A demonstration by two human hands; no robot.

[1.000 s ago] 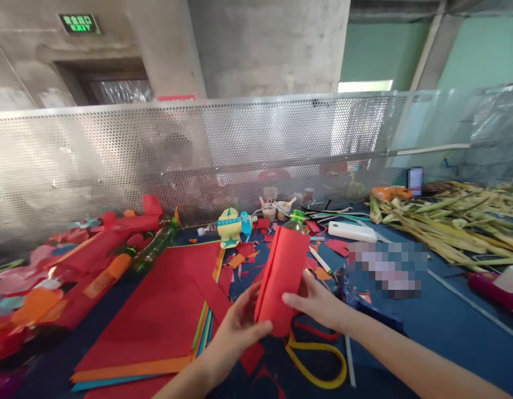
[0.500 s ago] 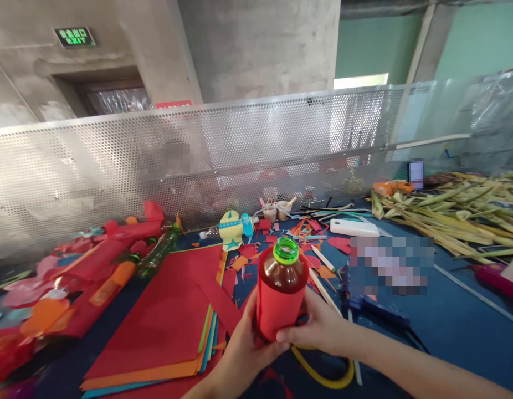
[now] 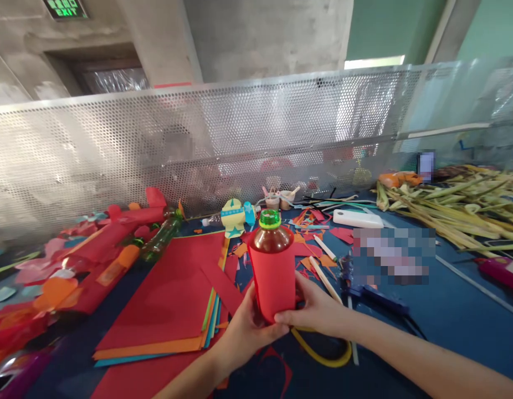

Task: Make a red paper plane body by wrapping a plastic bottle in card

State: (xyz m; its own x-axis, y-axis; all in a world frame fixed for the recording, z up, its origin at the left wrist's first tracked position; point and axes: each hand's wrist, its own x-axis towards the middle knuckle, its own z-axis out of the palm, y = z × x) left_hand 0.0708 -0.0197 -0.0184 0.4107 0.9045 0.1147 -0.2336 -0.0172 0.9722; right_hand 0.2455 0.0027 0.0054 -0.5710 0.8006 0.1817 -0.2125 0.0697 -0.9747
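A plastic bottle (image 3: 275, 277) stands upright between my hands, its body wrapped in red paper and its green neck uncapped. My left hand (image 3: 250, 332) curls around the lower left of it. On the other side, my right hand (image 3: 314, 310) grips the lower right, thumb across the front. Fingers behind the bottle are hidden. Left of it lies a stack of coloured paper (image 3: 165, 293), red sheet on top, with a red strip (image 3: 221, 285) across its edge. A yellow loop (image 3: 323, 354) rests on the table just below my right hand.
Paper-wrapped bottles (image 3: 102, 266) and a green bottle (image 3: 163, 238) crowd the left. Behind are a yellow-and-blue decorated bottle (image 3: 234, 217), small cups (image 3: 286, 199) and paper scraps. A blue glue gun (image 3: 376, 296), white case (image 3: 357, 219) and dried husks (image 3: 456, 205) lie right. A perforated metal screen (image 3: 240, 138) closes the back.
Both hands have raised the bottle slightly and tilted it more upright, so less of its mouth shows. My view has dipped a little. Both hands keep their hold.
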